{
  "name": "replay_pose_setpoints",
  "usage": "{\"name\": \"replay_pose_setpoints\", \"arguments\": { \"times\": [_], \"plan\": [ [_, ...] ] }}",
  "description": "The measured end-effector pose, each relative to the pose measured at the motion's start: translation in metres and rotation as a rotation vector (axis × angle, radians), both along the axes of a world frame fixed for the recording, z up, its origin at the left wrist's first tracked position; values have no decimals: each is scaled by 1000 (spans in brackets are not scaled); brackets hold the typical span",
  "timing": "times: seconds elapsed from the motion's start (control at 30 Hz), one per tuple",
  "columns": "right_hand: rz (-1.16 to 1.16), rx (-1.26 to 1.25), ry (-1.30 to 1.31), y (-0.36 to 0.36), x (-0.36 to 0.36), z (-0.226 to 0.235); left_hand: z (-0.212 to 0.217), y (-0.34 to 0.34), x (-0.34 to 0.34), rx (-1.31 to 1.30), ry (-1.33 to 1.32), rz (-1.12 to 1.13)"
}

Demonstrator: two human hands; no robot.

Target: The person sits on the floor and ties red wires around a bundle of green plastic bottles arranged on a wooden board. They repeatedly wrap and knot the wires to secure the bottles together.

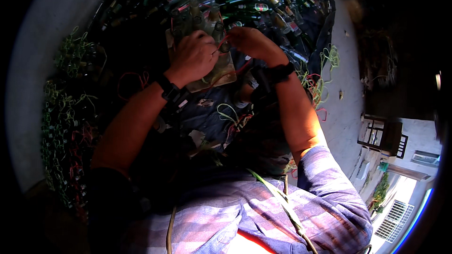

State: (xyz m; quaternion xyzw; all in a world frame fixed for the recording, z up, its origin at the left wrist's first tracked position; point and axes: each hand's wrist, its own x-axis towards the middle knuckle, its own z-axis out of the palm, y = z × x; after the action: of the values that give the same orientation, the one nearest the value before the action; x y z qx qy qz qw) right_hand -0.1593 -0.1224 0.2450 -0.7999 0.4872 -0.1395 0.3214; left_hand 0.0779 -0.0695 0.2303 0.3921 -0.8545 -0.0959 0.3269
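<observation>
A red cord point(222, 43) runs between my two hands, beside the necks of several glass bottles point(217, 32). These bottles stand close together on a light board point(214, 82). My right hand point(249, 43) pinches the cord at the right of the bottles, its fingers closed. On the left, my left hand point(195, 55) lies over the near bottles with curled fingers at the cord's other end. Its fingertips are partly hidden, but the cord seems to pass into them. Another stretch of red cord point(242, 68) trails off the board under my right wrist.
Beyond the board lies a large heap of glass bottles point(261, 7) on dark sheeting. Bundles tied with green and red cord point(66, 113) fill the left side. Loose green cord point(228, 113) lies near my legs, with more green strands point(329, 56) at the right.
</observation>
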Motion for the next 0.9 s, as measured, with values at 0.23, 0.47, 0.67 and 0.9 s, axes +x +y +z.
{"name": "replay_pose_setpoints", "arguments": {
  "times": [0.23, 0.47, 0.67, 0.9],
  "plan": [
    [8, 142, -83, 3, 1, 22, 2, -1, -1, 13, -37, -15],
    [-6, 153, -108, 0, 1, 23, 4, 0, 0, 21, -39, -11],
    [7, -76, -135, -3, 2, 13, 4, -1, 0, 37, -53, -5],
    [-86, -110, 16, 0, 11, 8, 6, 0, 1, 33, -75, -14]
  ]
}}
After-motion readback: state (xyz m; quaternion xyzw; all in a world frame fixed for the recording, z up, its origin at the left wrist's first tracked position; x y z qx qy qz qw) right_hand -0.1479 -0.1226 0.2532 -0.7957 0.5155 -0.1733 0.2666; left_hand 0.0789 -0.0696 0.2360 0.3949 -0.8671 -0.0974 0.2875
